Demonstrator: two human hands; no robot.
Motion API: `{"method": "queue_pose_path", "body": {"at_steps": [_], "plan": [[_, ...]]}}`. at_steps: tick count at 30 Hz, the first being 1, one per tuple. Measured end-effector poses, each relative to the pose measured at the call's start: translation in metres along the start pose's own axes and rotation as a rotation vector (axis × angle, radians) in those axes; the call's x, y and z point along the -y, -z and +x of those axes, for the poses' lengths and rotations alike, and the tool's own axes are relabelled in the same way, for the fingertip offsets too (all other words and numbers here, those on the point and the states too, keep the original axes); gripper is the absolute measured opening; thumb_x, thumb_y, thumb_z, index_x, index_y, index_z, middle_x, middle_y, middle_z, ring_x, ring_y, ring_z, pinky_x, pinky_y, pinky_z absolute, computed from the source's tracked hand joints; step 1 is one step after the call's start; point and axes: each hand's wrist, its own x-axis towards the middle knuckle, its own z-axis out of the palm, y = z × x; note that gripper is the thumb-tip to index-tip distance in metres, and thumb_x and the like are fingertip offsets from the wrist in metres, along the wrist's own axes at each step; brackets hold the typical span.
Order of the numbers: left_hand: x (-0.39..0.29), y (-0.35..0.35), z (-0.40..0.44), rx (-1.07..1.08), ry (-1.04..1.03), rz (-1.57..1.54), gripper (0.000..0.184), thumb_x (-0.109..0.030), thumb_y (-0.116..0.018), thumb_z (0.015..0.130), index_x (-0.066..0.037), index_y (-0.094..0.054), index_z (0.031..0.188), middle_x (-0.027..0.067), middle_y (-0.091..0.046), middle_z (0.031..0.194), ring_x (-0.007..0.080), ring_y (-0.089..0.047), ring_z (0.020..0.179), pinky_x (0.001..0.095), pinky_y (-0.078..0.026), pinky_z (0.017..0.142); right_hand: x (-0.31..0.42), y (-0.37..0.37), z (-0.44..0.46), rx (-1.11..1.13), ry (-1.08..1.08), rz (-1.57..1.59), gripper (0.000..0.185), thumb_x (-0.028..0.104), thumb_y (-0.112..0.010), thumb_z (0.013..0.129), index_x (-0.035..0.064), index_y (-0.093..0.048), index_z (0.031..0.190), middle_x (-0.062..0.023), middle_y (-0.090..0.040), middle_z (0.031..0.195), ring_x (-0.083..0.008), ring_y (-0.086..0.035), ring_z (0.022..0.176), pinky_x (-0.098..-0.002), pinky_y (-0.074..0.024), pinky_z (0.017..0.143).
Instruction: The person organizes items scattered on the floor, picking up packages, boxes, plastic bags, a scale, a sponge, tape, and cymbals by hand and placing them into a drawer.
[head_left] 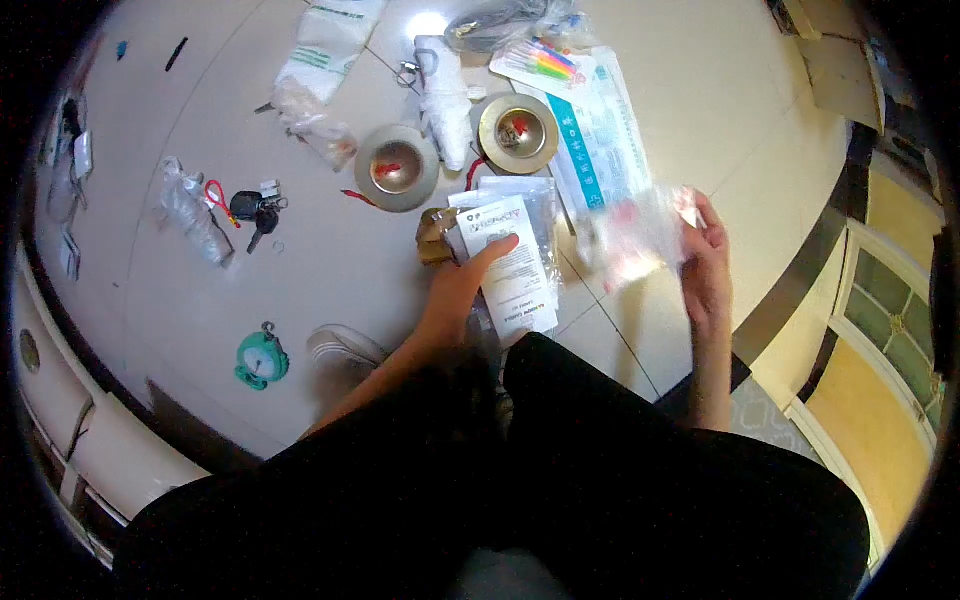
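My left hand is closed on a stack of papers and clear plastic sleeves, with the thumb across the printed white paper on top. A brown item sticks out at the stack's left side. My right hand holds a clear plastic bag by its right end; the bag is blurred, and its pinkish contents are too smeared to make out. Just beyond the papers lie two round metal cymbals with red cords.
A wrapped white roll, a teal-striped packet, coloured pens and plastic bags lie farther out. To the left are keys, another wrapped item and a green dial scale. A shoe stands near my left forearm.
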Motion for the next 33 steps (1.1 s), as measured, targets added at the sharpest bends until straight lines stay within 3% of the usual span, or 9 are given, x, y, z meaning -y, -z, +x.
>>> {"method": "queue_pose_path", "body": {"at_steps": [4, 5, 9, 17, 23, 25, 27, 30, 33], "plan": [[0.017, 0.022, 0.024, 0.174, -0.019, 0.004, 0.043, -0.022, -0.065, 0.082, -0.004, -0.056, 0.120, 0.0073, -0.062, 0.108, 0.0169, -0.059, 0.099, 0.0307, -0.045, 0.087, 0.008, -0.024, 0.011, 0.491, -0.053, -0.436, 0.040, 0.009, -0.072, 0.073, 0.0006, -0.060, 0.111, -0.0095, -0.063, 0.108, -0.0167, -0.060, 0.097, -0.0310, -0.0486, 0.086], [0.020, 0.023, 0.022, 0.175, -0.303, 0.150, 0.045, -0.021, -0.067, 0.081, -0.004, -0.055, 0.121, 0.0076, -0.061, 0.110, 0.0176, -0.058, 0.100, 0.0311, -0.044, 0.089, -0.011, -0.040, 0.020, 0.647, 0.082, -0.584, 0.037, 0.003, -0.074, 0.074, 0.0014, -0.060, 0.109, -0.0051, -0.062, 0.103, -0.0132, -0.060, 0.090, -0.0258, -0.0491, 0.082], [0.017, 0.037, 0.033, 0.326, -0.447, 0.255, 0.048, -0.019, -0.069, 0.079, -0.003, -0.053, 0.121, 0.0076, -0.061, 0.111, 0.0180, -0.058, 0.102, 0.0316, -0.045, 0.089, -0.028, -0.102, 0.020, 0.736, 0.288, -0.637, 0.053, -0.004, -0.066, 0.078, 0.0048, -0.049, 0.127, -0.0046, -0.063, 0.089, -0.0129, -0.060, 0.084, -0.0293, -0.0470, 0.087], [0.027, 0.045, 0.053, 0.464, -0.499, 0.322, 0.055, -0.015, -0.074, 0.074, -0.002, -0.051, 0.122, 0.0076, -0.059, 0.113, 0.0187, -0.056, 0.105, 0.0327, -0.045, 0.091, -0.034, -0.106, 0.030, 0.825, 0.646, -0.765, 0.051, 0.004, -0.071, 0.074, 0.0072, -0.054, 0.122, -0.0099, -0.053, 0.112, -0.0251, -0.048, 0.106, -0.0350, -0.0381, 0.095], [0.035, 0.045, 0.045, 0.331, -0.370, 0.270, 0.049, -0.018, -0.073, 0.076, -0.002, -0.054, 0.119, 0.0075, -0.060, 0.112, 0.0174, -0.056, 0.104, 0.0320, -0.045, 0.091, -0.013, -0.075, 0.034, 0.498, 0.649, -0.904, 0.050, 0.017, -0.076, 0.074, 0.0069, -0.056, 0.118, -0.0089, -0.055, 0.116, -0.0236, -0.048, 0.114, -0.0354, -0.0361, 0.099], [0.029, 0.042, 0.035, 0.274, -0.283, 0.221, 0.046, -0.020, -0.072, 0.077, -0.002, -0.056, 0.117, 0.0074, -0.061, 0.112, 0.0169, -0.056, 0.104, 0.0317, -0.045, 0.090, -0.018, -0.044, 0.059, 0.110, 0.581, -0.703, 0.046, 0.019, -0.073, 0.078, 0.0038, -0.055, 0.118, -0.0093, -0.059, 0.109, -0.0188, -0.056, 0.101, -0.0342, -0.0429, 0.089], [0.027, 0.039, 0.031, 0.241, -0.242, 0.187, 0.043, -0.021, -0.071, 0.079, -0.002, -0.058, 0.116, 0.0074, -0.061, 0.112, 0.0164, -0.057, 0.103, 0.0313, -0.045, 0.090, -0.017, -0.028, 0.083, -0.248, 0.584, -1.014, 0.068, 0.033, -0.079, 0.074, 0.0005, -0.047, 0.124, -0.0144, -0.051, 0.113, -0.0225, -0.052, 0.101, -0.0321, -0.0461, 0.083], [0.020, 0.033, 0.026, 0.205, -0.212, 0.169, 0.040, -0.024, -0.069, 0.081, -0.002, -0.061, 0.113, 0.0073, -0.062, 0.111, 0.0157, -0.057, 0.103, 0.0308, -0.045, 0.090, -0.036, -0.034, 0.106, -0.205, 0.585, -1.385, 0.101, 0.043, -0.087, 0.058, -0.0065, -0.035, 0.129, -0.0156, -0.047, 0.107, -0.0235, -0.050, 0.093, -0.0314, -0.0469, 0.082], [0.018, 0.033, 0.026, 0.136, -0.185, 0.217, 0.041, -0.025, -0.069, 0.081, -0.003, -0.061, 0.114, 0.0070, -0.062, 0.113, 0.0150, -0.056, 0.103, 0.0303, -0.044, 0.089, -0.030, -0.047, 0.099, -0.130, 0.177, -0.908, 0.084, 0.040, -0.089, 0.056, -0.0040, -0.043, 0.111, -0.0139, -0.046, 0.101, -0.0176, -0.048, 0.085, -0.0287, -0.0465, 0.066]]}}
